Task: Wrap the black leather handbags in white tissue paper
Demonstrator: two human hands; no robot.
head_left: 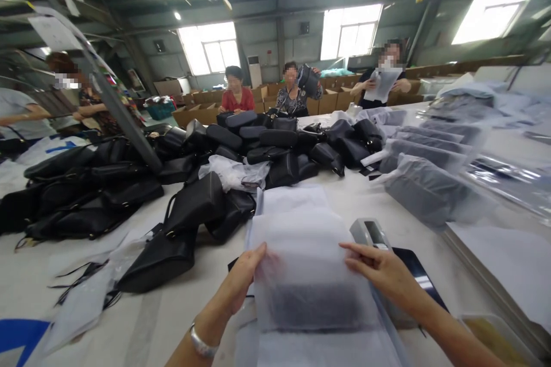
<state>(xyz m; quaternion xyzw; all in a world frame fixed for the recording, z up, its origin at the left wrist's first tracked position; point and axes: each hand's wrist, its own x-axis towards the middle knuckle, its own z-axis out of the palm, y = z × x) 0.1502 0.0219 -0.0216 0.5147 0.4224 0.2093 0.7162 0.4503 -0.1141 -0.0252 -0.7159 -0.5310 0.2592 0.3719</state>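
A frosted, translucent plastic bag (301, 258) lies in front of me, with a dark item (318, 307) showing through its lower part; what the item is I cannot make out. My left hand (245, 272) grips the bag's left edge, thumb on top and fingers behind the film. At the right edge, my right hand (376, 269) pinches the film between thumb and fingers. Under the bag is a stack of similar whitish bags (297, 198). Black handbags (196, 203) lie just beyond my left hand.
More black handbags (275, 139) are heaped across the table (189, 321). Filled frosted bags (430, 189) stand at the right. A grey tape dispenser (359, 229) is beside my right hand, near a pile of white sheets (508, 264). Several people work around the table, one holding up a black bag (307, 80).
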